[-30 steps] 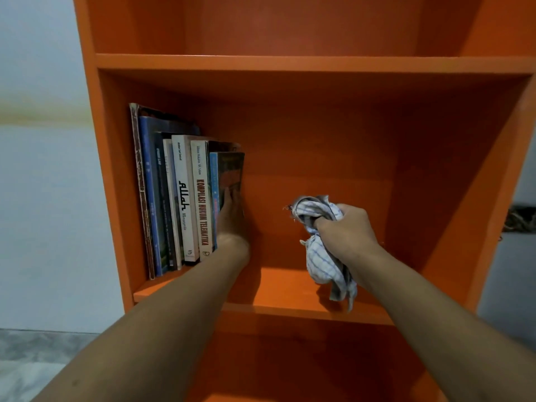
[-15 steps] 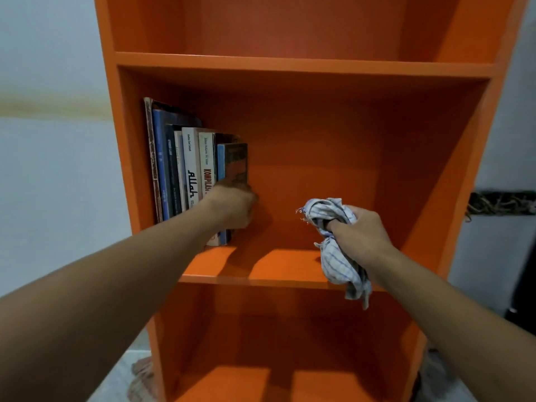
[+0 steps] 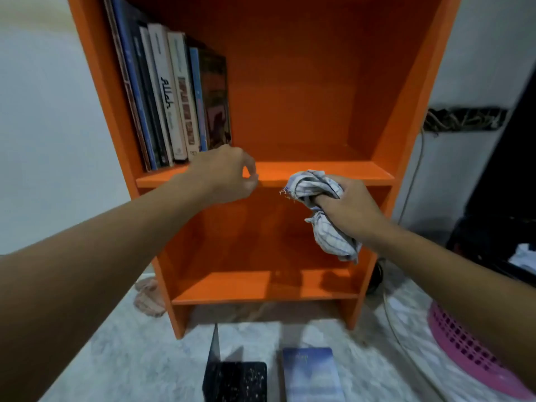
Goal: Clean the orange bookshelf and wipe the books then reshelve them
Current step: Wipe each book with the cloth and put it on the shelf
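Withdrawing from the row, the left hand (image 3: 224, 177) is off the end book it was pressed against half a second ago. It now hangs in front of the shelf board's (image 3: 333, 172) front edge, just below the books (image 3: 162, 94), fingers loosely curled and holding nothing. The right hand (image 3: 349, 211) has come lower too: before above the board, now in front of its edge. It is wrapped tight round the cloth (image 3: 333, 240). Both hands are apart, neither touching the shelf.

The view has tipped down, so the lower shelf (image 3: 232, 285) and the floor (image 3: 130, 358) now show.

- Orange bookshelf (image 3: 406, 82): upright against a pale wall, evenly painted. The right part of the middle compartment is bare.
- Books: about seven, upright and packed against the left wall of the middle compartment, leaning slightly. Spines are blue, black and white. One white spine (image 3: 166, 94) reads "Allah". The end book (image 3: 216, 103) shows a dark cover.
- Cloth: white with a thin blue check, bunched above the fist. Its tail hangs below, and one edge is frayed.
- On the floor before the shelf: a black book (image 3: 240, 381) and a blue book (image 3: 310, 375), side by side.
- Also: a pink basket (image 3: 470, 346) at the right, and a pinkish rag (image 3: 148, 297) by the shelf's left foot.
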